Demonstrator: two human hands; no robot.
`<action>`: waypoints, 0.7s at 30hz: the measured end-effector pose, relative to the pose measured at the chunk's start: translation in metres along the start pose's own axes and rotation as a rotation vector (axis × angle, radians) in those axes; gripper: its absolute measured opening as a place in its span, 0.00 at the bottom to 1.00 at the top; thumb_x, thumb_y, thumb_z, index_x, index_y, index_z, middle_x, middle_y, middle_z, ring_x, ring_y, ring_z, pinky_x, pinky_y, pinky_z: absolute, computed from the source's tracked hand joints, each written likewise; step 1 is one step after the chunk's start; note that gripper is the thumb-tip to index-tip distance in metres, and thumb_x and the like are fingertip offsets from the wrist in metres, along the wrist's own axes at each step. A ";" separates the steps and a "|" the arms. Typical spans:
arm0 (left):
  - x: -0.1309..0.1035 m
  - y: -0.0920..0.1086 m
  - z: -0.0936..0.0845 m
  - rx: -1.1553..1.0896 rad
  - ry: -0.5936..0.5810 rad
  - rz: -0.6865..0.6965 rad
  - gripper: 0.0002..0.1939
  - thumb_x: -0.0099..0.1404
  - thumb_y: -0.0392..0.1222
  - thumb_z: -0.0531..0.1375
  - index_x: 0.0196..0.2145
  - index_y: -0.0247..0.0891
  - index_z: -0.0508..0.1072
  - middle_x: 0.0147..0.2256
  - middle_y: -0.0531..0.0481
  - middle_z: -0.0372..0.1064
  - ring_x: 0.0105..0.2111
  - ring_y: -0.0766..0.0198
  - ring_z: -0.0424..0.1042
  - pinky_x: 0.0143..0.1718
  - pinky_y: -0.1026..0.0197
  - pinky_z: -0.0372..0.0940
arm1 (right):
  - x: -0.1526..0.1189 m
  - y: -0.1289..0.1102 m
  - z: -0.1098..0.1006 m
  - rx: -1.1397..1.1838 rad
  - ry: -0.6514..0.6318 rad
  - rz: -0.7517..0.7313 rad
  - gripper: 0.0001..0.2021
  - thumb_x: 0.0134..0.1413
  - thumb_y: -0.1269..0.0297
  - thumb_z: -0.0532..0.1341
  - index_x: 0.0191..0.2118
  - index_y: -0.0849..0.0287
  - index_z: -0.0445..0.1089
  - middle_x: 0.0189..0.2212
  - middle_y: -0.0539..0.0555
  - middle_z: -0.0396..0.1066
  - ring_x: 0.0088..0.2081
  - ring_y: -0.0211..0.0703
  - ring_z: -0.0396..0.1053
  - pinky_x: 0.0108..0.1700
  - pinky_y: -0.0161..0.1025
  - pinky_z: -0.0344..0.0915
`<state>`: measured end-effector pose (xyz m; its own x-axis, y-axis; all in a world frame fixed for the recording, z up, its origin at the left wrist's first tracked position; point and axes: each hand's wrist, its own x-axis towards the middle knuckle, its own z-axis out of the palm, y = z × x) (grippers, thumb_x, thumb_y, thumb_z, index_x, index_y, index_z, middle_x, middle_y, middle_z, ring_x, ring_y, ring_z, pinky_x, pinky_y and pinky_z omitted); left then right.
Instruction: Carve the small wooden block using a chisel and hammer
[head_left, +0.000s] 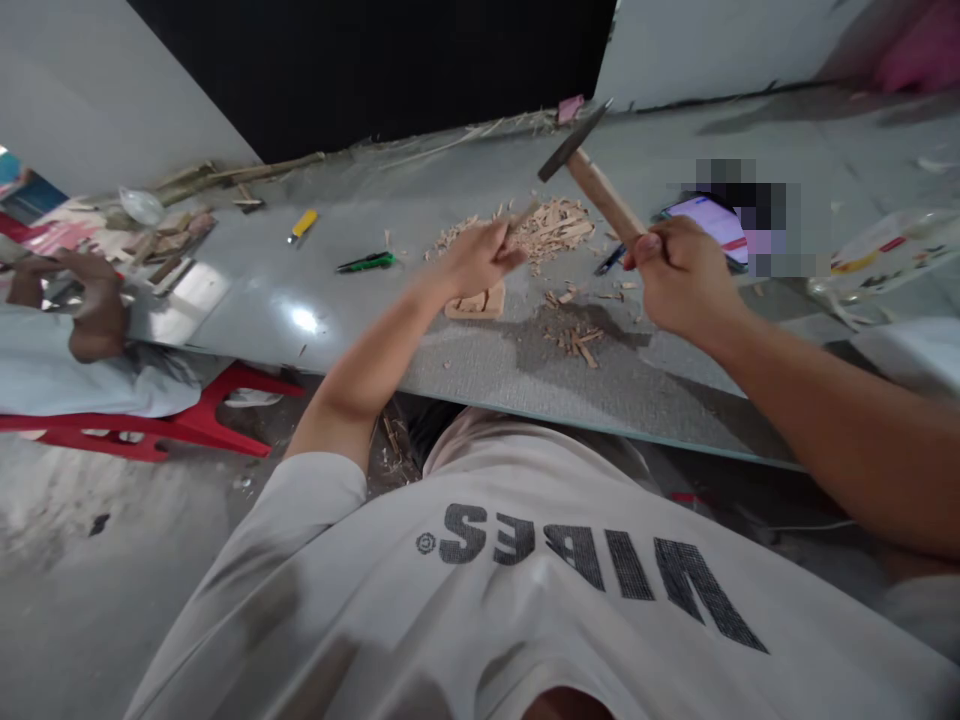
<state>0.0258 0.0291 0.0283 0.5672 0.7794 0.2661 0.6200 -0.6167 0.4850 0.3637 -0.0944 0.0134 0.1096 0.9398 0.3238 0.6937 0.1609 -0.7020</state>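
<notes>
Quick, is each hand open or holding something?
Left hand: blurred; whether it holds something cannot be told.
Right hand: closed, holding a hammer.

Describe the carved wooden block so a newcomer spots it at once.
Start at the long grey tabletop and find the heap of wood shavings near its middle. On the wearer's side of that heap, partly hidden by the left hand, lies a small pale block. Its solid body and carved grooves set it apart from the loose chips nearby.
</notes>
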 end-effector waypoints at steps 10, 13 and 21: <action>-0.025 0.049 -0.038 0.416 -0.592 -0.063 0.54 0.61 0.56 0.82 0.78 0.42 0.69 0.74 0.32 0.80 0.76 0.33 0.79 0.82 0.41 0.71 | 0.004 0.010 0.016 -0.016 -0.061 -0.004 0.32 0.93 0.35 0.58 0.43 0.58 0.79 0.58 0.64 0.82 0.46 0.43 0.69 0.51 0.47 0.62; -0.024 0.052 -0.040 0.392 -0.585 -0.037 0.51 0.63 0.49 0.74 0.81 0.43 0.68 0.75 0.33 0.79 0.77 0.36 0.78 0.85 0.40 0.69 | 0.005 0.012 0.017 -0.023 -0.054 -0.018 0.34 0.92 0.31 0.57 0.43 0.58 0.79 0.59 0.65 0.83 0.46 0.44 0.69 0.50 0.46 0.64; -0.026 0.042 -0.038 0.429 -0.657 -0.011 0.48 0.65 0.48 0.70 0.81 0.39 0.71 0.81 0.29 0.72 0.85 0.33 0.68 0.93 0.35 0.56 | 0.005 0.021 0.025 -0.020 -0.035 -0.051 0.39 0.84 0.21 0.55 0.40 0.55 0.78 0.56 0.65 0.82 0.48 0.50 0.74 0.58 0.52 0.78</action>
<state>0.0165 -0.0129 0.0729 0.6815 0.6430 -0.3495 0.7065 -0.7025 0.0854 0.3608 -0.0788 -0.0152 0.0492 0.9407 0.3356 0.7116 0.2028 -0.6727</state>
